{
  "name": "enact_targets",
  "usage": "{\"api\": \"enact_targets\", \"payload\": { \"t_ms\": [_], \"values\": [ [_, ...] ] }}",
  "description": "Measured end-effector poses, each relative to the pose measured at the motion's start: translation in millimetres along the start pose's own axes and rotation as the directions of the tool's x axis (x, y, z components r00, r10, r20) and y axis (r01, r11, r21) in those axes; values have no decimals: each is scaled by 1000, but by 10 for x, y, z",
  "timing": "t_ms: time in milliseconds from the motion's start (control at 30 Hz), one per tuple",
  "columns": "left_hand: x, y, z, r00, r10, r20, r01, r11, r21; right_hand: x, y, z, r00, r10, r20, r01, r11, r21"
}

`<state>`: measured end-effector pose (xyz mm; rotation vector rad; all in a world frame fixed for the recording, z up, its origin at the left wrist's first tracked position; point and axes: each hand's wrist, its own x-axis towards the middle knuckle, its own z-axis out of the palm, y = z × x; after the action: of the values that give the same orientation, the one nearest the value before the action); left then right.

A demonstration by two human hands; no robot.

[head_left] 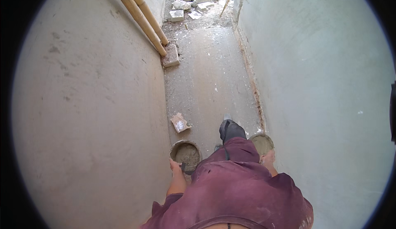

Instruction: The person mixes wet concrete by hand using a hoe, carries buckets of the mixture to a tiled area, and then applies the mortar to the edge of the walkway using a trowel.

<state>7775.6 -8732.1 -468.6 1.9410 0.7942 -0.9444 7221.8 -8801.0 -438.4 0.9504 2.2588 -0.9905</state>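
My left hand (176, 165) is at the near left rim of a round bucket (171, 149) and appears to grip it. Grey wet mortar (186, 153) fills part of that bucket. A dark piece (189, 169), too unclear to name, sits by the near rim. On the other side of my body, my right hand (269, 159) holds a second bucket (272, 140) at its near edge. That one also contains grey mortar (261, 144), and my shirt covers part of it. Most fingers of both hands are hidden.
Plastered walls (95, 105) (313, 84) flank a narrow concrete floor (202, 76). A torn paper bag (180, 123) lies ahead on the left. Bamboo poles (142, 16) lean there, their feet by a block (171, 56). Rubble (198, 0) and a thin stick (228, 0) are at the far end.
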Motion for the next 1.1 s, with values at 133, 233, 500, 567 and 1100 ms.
{"api": "enact_targets", "payload": {
  "t_ms": [133,233,500,567,1100],
  "values": [
    [99,1938,2697,994,0,110,7,998,-64,-886,-758,2393,556,-609,566,770,122,-626],
    [97,2406,3709,977,83,196,-43,979,-201,-1449,-1025,3578,815,-423,395,575,670,-470],
    [-258,4979,6837,995,12,98,-13,1000,3,-3791,-2476,6614,988,-8,154,6,1000,11],
    [-215,5673,7615,986,2,169,9,998,-67,-4198,-2632,7354,975,39,217,-61,994,94],
    [-1115,9276,13720,972,42,231,-94,971,219,-6635,-4474,12034,948,298,109,-312,938,153]
  ]
}}
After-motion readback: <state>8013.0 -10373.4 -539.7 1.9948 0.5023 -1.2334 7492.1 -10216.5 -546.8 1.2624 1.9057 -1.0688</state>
